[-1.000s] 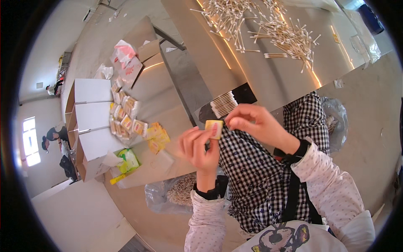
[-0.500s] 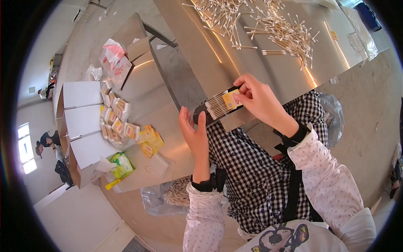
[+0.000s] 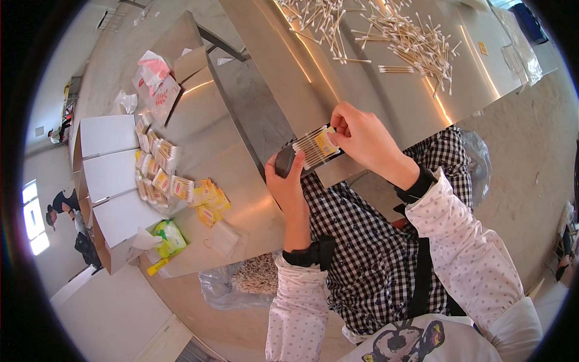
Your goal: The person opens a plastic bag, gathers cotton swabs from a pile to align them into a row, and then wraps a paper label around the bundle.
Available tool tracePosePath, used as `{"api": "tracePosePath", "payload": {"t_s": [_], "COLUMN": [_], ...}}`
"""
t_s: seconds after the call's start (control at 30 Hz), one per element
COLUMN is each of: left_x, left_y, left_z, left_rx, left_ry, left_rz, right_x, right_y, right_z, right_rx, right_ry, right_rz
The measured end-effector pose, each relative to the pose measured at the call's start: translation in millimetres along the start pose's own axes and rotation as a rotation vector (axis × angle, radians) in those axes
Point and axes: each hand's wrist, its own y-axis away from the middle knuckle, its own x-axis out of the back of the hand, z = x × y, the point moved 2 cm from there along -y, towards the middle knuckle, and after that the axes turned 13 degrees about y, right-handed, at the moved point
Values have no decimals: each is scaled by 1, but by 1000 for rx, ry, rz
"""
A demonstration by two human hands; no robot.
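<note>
Above my lap, a row of cotton swabs point(image 3: 307, 151) lies side by side with a yellow printed card point(image 3: 325, 143) across their right part. Under and beside them is a dark flat holder point(image 3: 284, 161) with a rounded left end. My left hand point(image 3: 286, 193) grips that end, its thumb in front near the swab tips. At the other end, my right hand point(image 3: 369, 140) has its thumb and fingers closed on the edge of the yellow card. The fingertips behind the holder are hidden.
Loose cotton swabs point(image 3: 416, 51) are heaped on the metal table point(image 3: 380, 96) ahead. On the lower table to the left are swab packs point(image 3: 158, 158), yellow cards point(image 3: 211, 202), a green wipes pack point(image 3: 170, 236) and a white carton point(image 3: 108, 175). A bag of swabs point(image 3: 256, 276) stands below.
My left hand has shifted slightly right, and its fingers have closed round the holder's end. My right hand has moved a little left, its fingers curled more tightly at the card.
</note>
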Motion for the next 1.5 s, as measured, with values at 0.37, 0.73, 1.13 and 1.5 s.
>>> {"api": "tracePosePath", "payload": {"t_s": [0.37,0.73,1.13,1.5], "left_x": [0,-6,-3,-9], "left_y": [0,5,4,8], "left_z": [-1,5,8,15], "left_rx": [-62,-40,-54,-82], "left_ry": [-60,1,-53,-234], "left_rz": [-37,-15,19,-9], "right_x": [-13,-29,-42,-43], "right_y": [4,11,1,12], "right_z": [-19,-15,6,-10], "right_rx": [54,92,-1,23], "right_ry": [92,100,-871,-959], "right_rz": [16,121,310,262]}}
